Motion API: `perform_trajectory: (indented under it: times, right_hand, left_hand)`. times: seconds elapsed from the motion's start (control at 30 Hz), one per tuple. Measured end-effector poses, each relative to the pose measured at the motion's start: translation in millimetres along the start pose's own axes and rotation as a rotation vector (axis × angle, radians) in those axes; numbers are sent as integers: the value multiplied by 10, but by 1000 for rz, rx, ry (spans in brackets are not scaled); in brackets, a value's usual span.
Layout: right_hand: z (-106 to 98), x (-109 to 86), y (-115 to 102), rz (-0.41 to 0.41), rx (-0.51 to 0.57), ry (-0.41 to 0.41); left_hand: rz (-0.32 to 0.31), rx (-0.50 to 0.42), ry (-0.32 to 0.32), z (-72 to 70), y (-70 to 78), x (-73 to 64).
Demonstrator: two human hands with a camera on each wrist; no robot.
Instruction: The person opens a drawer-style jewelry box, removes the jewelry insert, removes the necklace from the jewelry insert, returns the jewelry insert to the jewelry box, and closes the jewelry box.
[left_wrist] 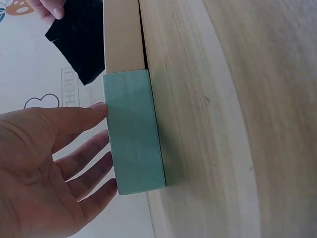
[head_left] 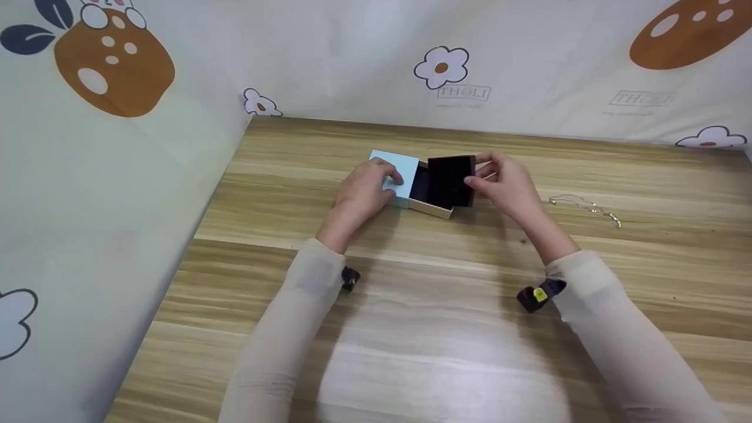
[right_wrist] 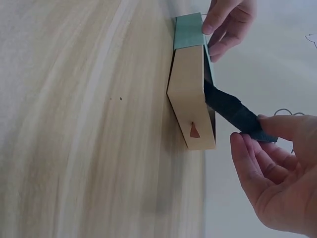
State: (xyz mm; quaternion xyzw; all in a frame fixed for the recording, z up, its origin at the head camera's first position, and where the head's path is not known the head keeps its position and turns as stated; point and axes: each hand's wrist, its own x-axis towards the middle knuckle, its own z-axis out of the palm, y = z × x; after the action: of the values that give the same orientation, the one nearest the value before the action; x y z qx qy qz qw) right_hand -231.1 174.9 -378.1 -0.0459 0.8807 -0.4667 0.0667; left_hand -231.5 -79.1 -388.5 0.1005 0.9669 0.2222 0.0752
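Note:
A small drawer-style gift box with a light blue sleeve (head_left: 405,161) lies on the wooden table, its tan drawer (head_left: 432,209) pulled partway out to the right. My left hand (head_left: 365,187) rests its fingertips on top of the sleeve; in the left wrist view the thumb and extended fingers touch the sleeve's upper face (left_wrist: 133,131). Between thumb and fingers, my right hand (head_left: 508,182) pinches the outer edge of a black velvety pad (head_left: 451,181). The right wrist view has this pad (right_wrist: 233,111) tilted, its lower end at the drawer opening and its held end raised.
A thin silvery chain (head_left: 587,207) with small beads lies on the table (head_left: 411,329) right of my right hand. Behind the table hangs a white patterned cloth (head_left: 352,64), with another stretch along the left side. Black wrist cameras (head_left: 537,296) sit at both sleeves.

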Motion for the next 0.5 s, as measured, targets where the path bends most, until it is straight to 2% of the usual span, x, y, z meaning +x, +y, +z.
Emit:
perform_trajectory:
  times: [0.27, 0.5]
  right_hand:
    - [111, 33, 3, -67, -7, 78]
    - [191, 57, -9, -77, -112, 53]
  left_hand:
    - [-8, -3, 0, 0, 1, -1]
    - [-22, -14, -3, -3, 1, 3]
